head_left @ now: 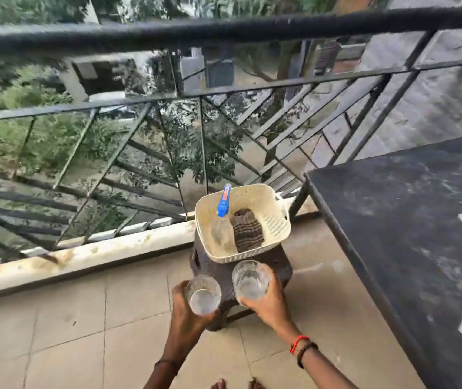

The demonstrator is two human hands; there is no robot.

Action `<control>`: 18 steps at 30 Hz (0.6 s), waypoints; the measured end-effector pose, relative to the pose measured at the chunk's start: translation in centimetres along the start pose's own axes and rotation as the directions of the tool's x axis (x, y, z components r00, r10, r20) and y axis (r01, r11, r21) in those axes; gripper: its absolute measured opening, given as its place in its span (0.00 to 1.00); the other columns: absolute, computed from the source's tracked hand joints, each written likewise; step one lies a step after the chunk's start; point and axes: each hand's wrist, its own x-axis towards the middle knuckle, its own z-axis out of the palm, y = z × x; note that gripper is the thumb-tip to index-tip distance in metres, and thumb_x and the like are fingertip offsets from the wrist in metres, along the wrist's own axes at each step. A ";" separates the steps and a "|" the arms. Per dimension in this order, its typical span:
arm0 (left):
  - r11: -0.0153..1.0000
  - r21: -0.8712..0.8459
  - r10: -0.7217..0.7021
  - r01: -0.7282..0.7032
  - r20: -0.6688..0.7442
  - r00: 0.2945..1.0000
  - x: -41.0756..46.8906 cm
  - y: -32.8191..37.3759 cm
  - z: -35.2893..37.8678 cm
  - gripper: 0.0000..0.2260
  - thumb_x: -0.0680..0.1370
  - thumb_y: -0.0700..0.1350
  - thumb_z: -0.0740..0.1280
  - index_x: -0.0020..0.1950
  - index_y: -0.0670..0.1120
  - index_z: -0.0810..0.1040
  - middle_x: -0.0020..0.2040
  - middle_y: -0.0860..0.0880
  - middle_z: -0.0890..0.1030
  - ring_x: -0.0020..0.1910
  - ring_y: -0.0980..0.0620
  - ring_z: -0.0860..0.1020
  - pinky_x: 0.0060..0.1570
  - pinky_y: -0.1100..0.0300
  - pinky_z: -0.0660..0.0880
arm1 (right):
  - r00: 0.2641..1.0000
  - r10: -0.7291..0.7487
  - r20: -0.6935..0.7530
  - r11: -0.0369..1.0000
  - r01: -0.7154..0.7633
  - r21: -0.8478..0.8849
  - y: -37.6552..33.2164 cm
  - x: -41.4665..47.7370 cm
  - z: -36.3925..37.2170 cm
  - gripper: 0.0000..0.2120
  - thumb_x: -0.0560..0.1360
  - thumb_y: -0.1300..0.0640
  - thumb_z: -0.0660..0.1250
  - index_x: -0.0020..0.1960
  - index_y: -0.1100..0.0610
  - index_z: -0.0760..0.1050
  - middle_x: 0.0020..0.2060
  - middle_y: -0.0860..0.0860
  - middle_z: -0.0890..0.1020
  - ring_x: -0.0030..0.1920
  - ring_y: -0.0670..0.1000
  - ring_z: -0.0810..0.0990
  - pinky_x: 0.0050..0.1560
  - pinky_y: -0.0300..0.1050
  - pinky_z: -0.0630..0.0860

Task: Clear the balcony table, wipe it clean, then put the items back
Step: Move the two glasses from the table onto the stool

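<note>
Two hands: left hand point(184, 310) grips the left glass point(204, 294), right hand point(269, 301) grips the right glass point(250, 280), both over the stool point(279, 269) at its near edge.
Stool: dark, on the tiled floor point(83, 332).
Basket point(277, 220): cream, on the stool's far side, holding spray bottle point(222, 217) and striped cloth point(248, 231).
Table point(406, 220): dark top, right of stool.
Railing point(201, 32): black, beyond.

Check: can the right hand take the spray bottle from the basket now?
Probably not yet: the right hand grips a glass. The spray bottle lies uncovered in the open basket just beyond, so only the glass hinders it.
</note>
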 end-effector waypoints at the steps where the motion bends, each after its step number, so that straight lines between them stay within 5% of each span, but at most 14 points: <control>1: 1.000 0.005 0.002 -0.002 0.001 1.000 0.4 -1.5 0.3 0.42 0.58 0.53 0.81 0.65 0.50 0.63 0.58 0.64 0.68 0.55 0.63 0.70 0.52 0.83 0.62 | 1.000 0.005 0.005 1.000 -0.005 -0.014 1.5 0.4 1.0 0.41 0.55 0.63 0.82 0.60 0.45 0.64 0.54 0.34 0.72 0.57 0.44 0.74 0.55 0.19 0.64; 6: 1.000 -0.012 0.012 -0.012 0.039 0.999 1.8 -4.1 1.5 0.40 0.59 0.57 0.78 0.66 0.53 0.63 0.60 0.63 0.70 0.57 0.66 0.72 0.54 0.79 0.66 | 1.000 0.024 0.001 0.998 -0.024 -0.055 5.8 2.2 3.2 0.44 0.54 0.58 0.83 0.63 0.44 0.65 0.57 0.45 0.75 0.60 0.46 0.75 0.60 0.35 0.69; 11: 0.999 -0.034 0.040 -0.039 0.045 0.998 3.1 -5.3 3.5 0.35 0.61 0.56 0.78 0.62 0.57 0.64 0.60 0.59 0.71 0.58 0.65 0.73 0.51 0.76 0.69 | 0.999 0.023 0.023 0.999 -0.022 -0.049 9.2 4.4 4.4 0.43 0.54 0.61 0.83 0.61 0.38 0.66 0.57 0.37 0.73 0.59 0.39 0.74 0.58 0.21 0.66; 18: 0.998 -0.029 0.050 -0.049 0.039 0.998 4.6 -6.3 5.1 0.36 0.61 0.58 0.76 0.63 0.50 0.65 0.59 0.58 0.70 0.59 0.69 0.71 0.54 0.77 0.67 | 0.996 0.041 0.078 0.999 -0.039 -0.028 11.9 6.2 4.8 0.45 0.55 0.63 0.83 0.66 0.53 0.67 0.57 0.36 0.72 0.59 0.40 0.73 0.58 0.18 0.63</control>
